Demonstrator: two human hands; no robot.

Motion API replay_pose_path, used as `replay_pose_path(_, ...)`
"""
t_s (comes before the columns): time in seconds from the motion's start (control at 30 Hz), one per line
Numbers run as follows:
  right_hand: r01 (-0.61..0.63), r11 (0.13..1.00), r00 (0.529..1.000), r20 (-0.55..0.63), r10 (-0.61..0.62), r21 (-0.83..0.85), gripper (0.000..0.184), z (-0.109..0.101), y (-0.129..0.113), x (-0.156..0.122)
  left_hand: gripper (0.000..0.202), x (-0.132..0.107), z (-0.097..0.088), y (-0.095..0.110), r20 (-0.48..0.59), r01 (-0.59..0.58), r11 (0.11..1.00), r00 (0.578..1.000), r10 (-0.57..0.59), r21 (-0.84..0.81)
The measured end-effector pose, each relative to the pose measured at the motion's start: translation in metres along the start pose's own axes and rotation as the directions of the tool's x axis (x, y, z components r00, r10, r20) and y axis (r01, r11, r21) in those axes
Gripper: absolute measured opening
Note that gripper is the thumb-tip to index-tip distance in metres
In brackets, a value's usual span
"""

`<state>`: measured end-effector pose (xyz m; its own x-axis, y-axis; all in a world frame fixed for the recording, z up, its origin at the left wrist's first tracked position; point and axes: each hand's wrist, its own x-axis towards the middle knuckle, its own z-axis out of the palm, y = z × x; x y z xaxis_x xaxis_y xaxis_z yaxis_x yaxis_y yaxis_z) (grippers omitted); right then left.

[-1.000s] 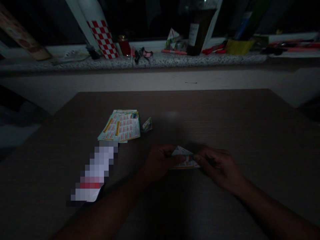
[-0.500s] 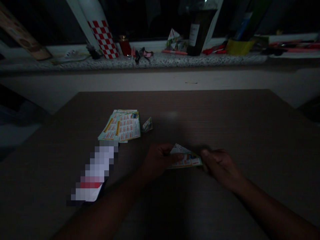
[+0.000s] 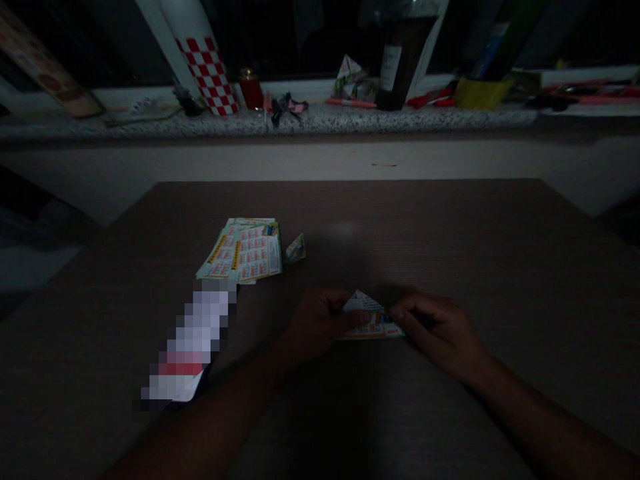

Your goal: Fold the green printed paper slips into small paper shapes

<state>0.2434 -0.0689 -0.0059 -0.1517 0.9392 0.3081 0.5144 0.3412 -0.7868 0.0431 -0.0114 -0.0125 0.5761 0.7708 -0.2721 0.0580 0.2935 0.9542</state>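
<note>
A small printed paper (image 3: 373, 319), partly folded into a triangle, lies on the dark wooden table (image 3: 450, 227) between my hands. My left hand (image 3: 320, 323) pinches its left edge with curled fingers. My right hand (image 3: 435, 327) presses its right side, fingers bent onto the fold. A stack of similar printed sheets (image 3: 245, 250) lies to the upper left, with a tiny folded paper piece (image 3: 295, 249) beside it.
A blurred-out flat object (image 3: 193, 347) lies at the table's left front. Behind the table runs a speckled ledge (image 3: 350, 120) with a dark bottle (image 3: 395, 60), a red-and-white checked cylinder (image 3: 205, 63), a small red jar (image 3: 250, 90), pens and clutter. The scene is dim.
My right hand drew back to the right half a second ago, then returned onto the paper's right side. The left hand has stayed in place on the paper.
</note>
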Motion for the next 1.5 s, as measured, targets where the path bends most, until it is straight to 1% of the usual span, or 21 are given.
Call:
replay_pose_path(0.1,0.058,0.997,0.996,0.066,-0.054,-0.058,0.031,0.003,-0.001,0.001,0.023,-0.001,0.001,-0.003,0.029,0.005,1.000,1.000,-0.005,0.011)
replay_pose_path(0.2,0.079,0.994,0.991,0.110,-0.070,-0.076,0.036,0.003,-0.001,0.000,0.024,-0.001,0.001,-0.003,0.057,0.007,1.000,0.998,-0.008,0.013)
replay_pose_path(0.3,0.062,0.997,0.991,0.121,-0.055,-0.055,0.037,0.003,-0.002,-0.001,0.024,-0.002,0.003,-0.002,0.066,0.014,1.000,0.998,-0.013,-0.008)
replay_pose_path(0.47,-0.025,1.000,0.988,0.152,0.026,-0.011,0.040,0.002,-0.001,-0.003,0.025,-0.003,0.005,0.002,0.070,0.044,0.997,0.997,-0.039,-0.066)
replay_pose_path(0.53,-0.035,0.999,0.985,0.167,0.031,0.022,0.043,0.000,0.001,-0.002,0.027,-0.003,0.005,0.001,0.053,0.048,0.997,0.998,-0.044,-0.067)
replay_pose_path(0.6,-0.022,0.999,0.989,0.147,0.016,0.041,0.046,-0.003,0.002,-0.001,0.027,-0.003,0.004,0.000,0.047,0.046,0.997,0.998,-0.044,-0.053)
replay_pose_path(0.67,-0.006,0.999,0.995,0.101,0.002,0.034,0.044,-0.006,0.004,0.000,0.026,-0.003,0.004,0.000,0.056,0.044,0.999,0.998,-0.043,-0.027)
replay_pose_path(0.7,-0.007,1.000,0.996,0.086,0.005,0.028,0.040,-0.006,0.004,0.001,0.026,-0.003,0.004,-0.001,0.061,0.040,0.999,0.997,-0.040,-0.007)
replay_pose_path(0.8,-0.022,0.998,0.994,0.112,0.016,0.059,0.022,-0.005,0.003,0.001,0.023,-0.003,0.005,0.000,0.056,0.000,0.997,0.998,-0.004,0.075)
replay_pose_path(0.83,-0.030,0.996,0.992,0.124,0.020,0.078,0.019,-0.003,0.002,0.001,0.022,-0.003,0.006,0.001,0.051,-0.019,0.995,0.999,0.014,0.102)
replay_pose_path(0.9,-0.051,0.992,0.992,0.119,0.037,0.116,0.018,-0.002,0.001,0.000,0.020,-0.004,0.007,0.003,0.032,-0.048,0.989,0.998,0.044,0.137)
replay_pose_path(0.97,-0.104,0.985,0.993,0.078,0.094,0.135,0.021,-0.001,0.000,0.000,0.022,-0.005,0.007,0.006,0.003,-0.058,0.988,0.998,0.058,0.145)
replay_pose_path(1.07,-0.191,0.968,0.982,0.028,0.189,0.163,0.023,-0.003,0.001,0.000,0.030,-0.005,0.005,0.008,-0.027,-0.073,0.990,0.997,0.077,0.121)
replay_pose_path(1.13,-0.224,0.957,0.975,0.045,0.219,0.186,0.022,-0.003,0.002,0.001,0.034,-0.005,0.004,0.007,-0.024,-0.089,0.989,0.995,0.092,0.120)
replay_pose_path(1.3,-0.249,0.948,0.967,0.108,0.231,0.199,0.022,0.003,0.003,0.001,0.041,-0.005,0.006,0.005,-0.005,-0.096,0.977,0.995,0.099,0.192)
replay_pose_path(1.37,-0.265,0.945,0.963,0.104,0.249,0.190,0.023,0.003,0.003,0.000,0.043,-0.007,0.006,0.004,-0.030,-0.101,0.976,0.994,0.109,0.191)
replay_pose_path(1.43,-0.283,0.938,0.959,0.086,0.271,0.200,0.024,0.001,0.004,0.000,0.041,-0.008,0.005,0.005,-0.119,-0.121,0.972,0.982,0.147,0.204)
replay_pose_path(1.5,-0.309,0.926,0.951,0.068,0.302,0.217,0.023,-0.001,0.005,0.000,0.032,-0.010,0.004,0.006,-0.221,-0.159,0.953,0.951,0.218,0.260)
